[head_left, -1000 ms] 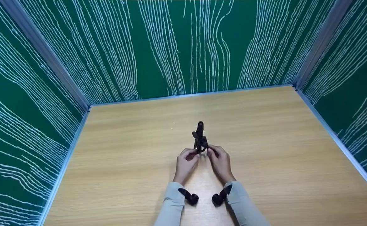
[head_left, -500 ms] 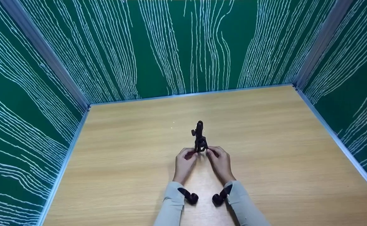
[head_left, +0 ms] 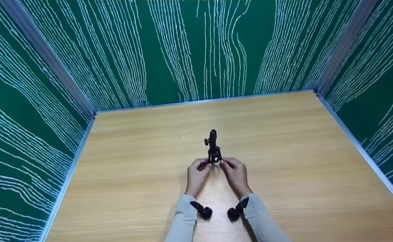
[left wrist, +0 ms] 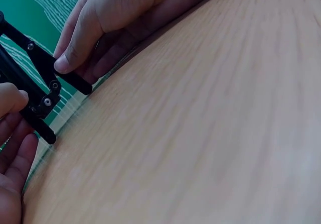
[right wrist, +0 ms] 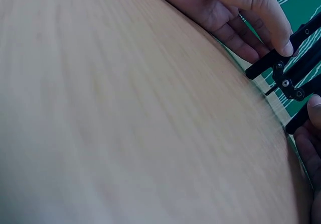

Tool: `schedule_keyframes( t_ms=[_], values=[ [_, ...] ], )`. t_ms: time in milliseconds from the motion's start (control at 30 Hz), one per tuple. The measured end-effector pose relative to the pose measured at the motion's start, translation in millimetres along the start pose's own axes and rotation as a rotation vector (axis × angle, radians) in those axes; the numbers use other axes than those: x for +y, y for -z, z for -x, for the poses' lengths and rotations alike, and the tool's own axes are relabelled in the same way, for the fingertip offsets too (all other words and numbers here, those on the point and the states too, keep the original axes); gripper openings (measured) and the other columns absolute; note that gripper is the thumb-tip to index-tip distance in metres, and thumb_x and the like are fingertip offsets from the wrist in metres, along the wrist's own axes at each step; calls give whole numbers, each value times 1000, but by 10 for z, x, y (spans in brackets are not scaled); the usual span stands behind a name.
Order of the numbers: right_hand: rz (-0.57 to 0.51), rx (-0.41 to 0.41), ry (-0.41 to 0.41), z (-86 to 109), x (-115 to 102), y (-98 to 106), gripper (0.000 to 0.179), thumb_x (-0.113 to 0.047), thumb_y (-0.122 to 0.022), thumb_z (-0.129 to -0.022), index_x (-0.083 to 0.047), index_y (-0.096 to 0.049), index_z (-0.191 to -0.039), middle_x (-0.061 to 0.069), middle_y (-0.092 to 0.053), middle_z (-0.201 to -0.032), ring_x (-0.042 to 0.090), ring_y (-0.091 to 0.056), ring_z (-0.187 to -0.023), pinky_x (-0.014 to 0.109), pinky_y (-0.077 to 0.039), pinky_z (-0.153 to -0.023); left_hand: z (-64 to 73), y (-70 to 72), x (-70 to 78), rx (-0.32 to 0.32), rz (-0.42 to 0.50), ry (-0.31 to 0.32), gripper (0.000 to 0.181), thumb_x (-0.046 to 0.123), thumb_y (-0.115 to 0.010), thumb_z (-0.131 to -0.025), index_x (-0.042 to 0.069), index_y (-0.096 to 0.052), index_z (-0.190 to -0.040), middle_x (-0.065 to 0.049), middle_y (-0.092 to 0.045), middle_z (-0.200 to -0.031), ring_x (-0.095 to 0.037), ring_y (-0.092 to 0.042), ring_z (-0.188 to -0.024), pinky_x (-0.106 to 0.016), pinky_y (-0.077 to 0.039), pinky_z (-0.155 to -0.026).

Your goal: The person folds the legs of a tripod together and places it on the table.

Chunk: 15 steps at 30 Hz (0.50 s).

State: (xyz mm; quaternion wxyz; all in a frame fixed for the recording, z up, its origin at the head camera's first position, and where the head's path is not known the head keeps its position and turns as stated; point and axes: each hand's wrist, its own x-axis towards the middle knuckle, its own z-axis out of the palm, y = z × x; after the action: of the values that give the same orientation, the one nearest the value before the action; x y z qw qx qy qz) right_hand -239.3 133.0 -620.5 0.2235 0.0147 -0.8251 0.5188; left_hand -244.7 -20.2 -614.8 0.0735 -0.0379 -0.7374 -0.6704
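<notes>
A small black tripod with hinged legs and a side knob is held roughly upright between both hands, over the middle of the table. My left hand pinches one lower leg between thumb and fingers; my right hand pinches another. In the left wrist view, the legs of the tripod are spread, joined by small metal-pinned braces. The right wrist view shows the same braces on the tripod, near both thumbs. Whether the leg tips touch the table cannot be told.
A wood-grain table spreads around the hands. Green panels with pale wavy lines stand at the back and both sides, held by grey metal posts. Small pale specks lie left of the tripod. Black wrist cameras sit by the sleeves.
The tripod has shifted slightly left and turned a little, so its side knob and legs show differently. Both hands keep their hold and have moved only slightly.
</notes>
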Motion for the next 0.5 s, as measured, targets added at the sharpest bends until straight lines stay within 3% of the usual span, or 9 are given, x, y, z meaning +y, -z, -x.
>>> schedule_keyframes(
  t_ms=[333,500],
  values=[
    [-33,-28,-45,2,-16,0,16,-12,-73,-84,-8,-76,-98,4,-75,-91,24,-70,-88,34,-56,-82,-9,5,-24,3,25,6,18,2,-71,-82,-1,-71,-100,-12,-69,-100,-17,-67,-92,-22,-55,-84],
    [-45,-32,-58,0,-14,-3,15,-12,-73,-83,-8,-76,-98,4,-75,-91,23,-70,-87,31,-56,-82,15,-1,61,10,21,18,19,-1,-69,-83,-5,-69,-102,-15,-68,-101,-22,-67,-93,-23,-55,-85]
  ],
)
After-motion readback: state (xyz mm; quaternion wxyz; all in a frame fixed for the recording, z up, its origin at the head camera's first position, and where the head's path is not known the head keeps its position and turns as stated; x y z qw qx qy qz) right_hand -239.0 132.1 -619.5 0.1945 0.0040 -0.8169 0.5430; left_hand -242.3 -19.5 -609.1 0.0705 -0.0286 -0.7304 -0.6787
